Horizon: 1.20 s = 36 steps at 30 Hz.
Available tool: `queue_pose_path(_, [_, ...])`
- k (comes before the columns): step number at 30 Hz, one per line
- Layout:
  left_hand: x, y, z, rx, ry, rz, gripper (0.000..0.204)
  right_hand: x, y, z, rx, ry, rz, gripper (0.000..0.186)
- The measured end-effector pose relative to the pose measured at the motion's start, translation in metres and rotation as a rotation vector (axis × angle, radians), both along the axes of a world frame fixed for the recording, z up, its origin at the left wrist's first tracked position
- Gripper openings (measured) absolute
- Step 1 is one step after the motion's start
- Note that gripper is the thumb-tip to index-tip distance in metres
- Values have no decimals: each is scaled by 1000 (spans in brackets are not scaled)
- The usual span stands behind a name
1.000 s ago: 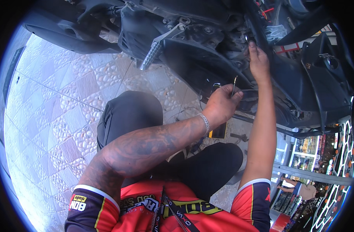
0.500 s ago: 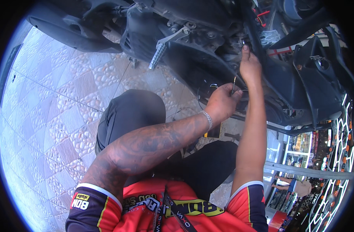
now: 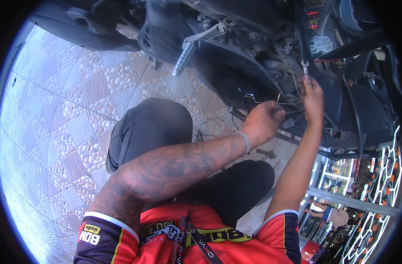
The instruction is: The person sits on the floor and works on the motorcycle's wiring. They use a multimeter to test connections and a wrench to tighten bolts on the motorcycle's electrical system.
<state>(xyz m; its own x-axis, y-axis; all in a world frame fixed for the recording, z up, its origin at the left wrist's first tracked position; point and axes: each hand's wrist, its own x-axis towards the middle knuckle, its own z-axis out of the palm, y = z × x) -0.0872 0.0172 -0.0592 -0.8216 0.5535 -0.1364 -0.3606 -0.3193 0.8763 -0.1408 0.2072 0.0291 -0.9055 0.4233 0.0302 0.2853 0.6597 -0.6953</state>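
My left hand (image 3: 263, 124) pinches a thin cable with a brass-coloured tip (image 3: 278, 97), which points upward from between thumb and fingers. To its right, my right hand (image 3: 313, 100) is closed round the lower part of a silver open-ended spanner (image 3: 305, 69), its jaw facing away from me beside a black frame tube. Both hands are in front of the exposed engine (image 3: 253, 37) of a motorcycle. Loose wires and a grey connector (image 3: 290, 122) hang close to my left fingers. The far end of the cable is hidden.
A silver footpeg (image 3: 184, 58) juts toward me at the left of a black cover (image 3: 229, 66). Black fairing panels (image 3: 341, 103) spread at right. Patterned tile floor (image 3: 69, 119) lies left; shop shelves (image 3: 339, 171) and a person (image 3: 335, 215) are at lower right.
My right hand has drawn back from the engine and shifted right, bringing the spanner into plain sight. My left hand has moved slightly right and down, still pinching the cable.
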Motion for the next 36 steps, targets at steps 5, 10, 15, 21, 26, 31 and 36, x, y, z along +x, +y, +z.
queue_pose_path(5, [3, 3, -2, 20, 11, 5, 24, 0, -18, -8, -203, 60, -190, 36])
queue_pose_path(10, [7, 5, -2, 51, -18, 13, 21, 6, -40, -14, -187, 71, -160, 33])
queue_pose_path(15, [9, 2, 1, 83, -31, -32, 22, -10, -38, -23, -166, 154, -129, 28])
queue_pose_path(21, [7, -9, 6, 4, -6, -31, 23, -35, -28, -35, 235, 297, -115, 34])
queue_pose_path(26, [5, -11, 7, 75, -22, -54, 23, -28, -28, -34, 885, 279, -42, 37])
queue_pose_path(31, [6, -6, 5, 112, -44, -11, 21, -24, -34, -31, 1051, 193, -93, 38])
queue_pose_path(36, [7, -5, 7, 143, -77, 49, 18, -34, -38, -30, 1070, 236, -69, 35])
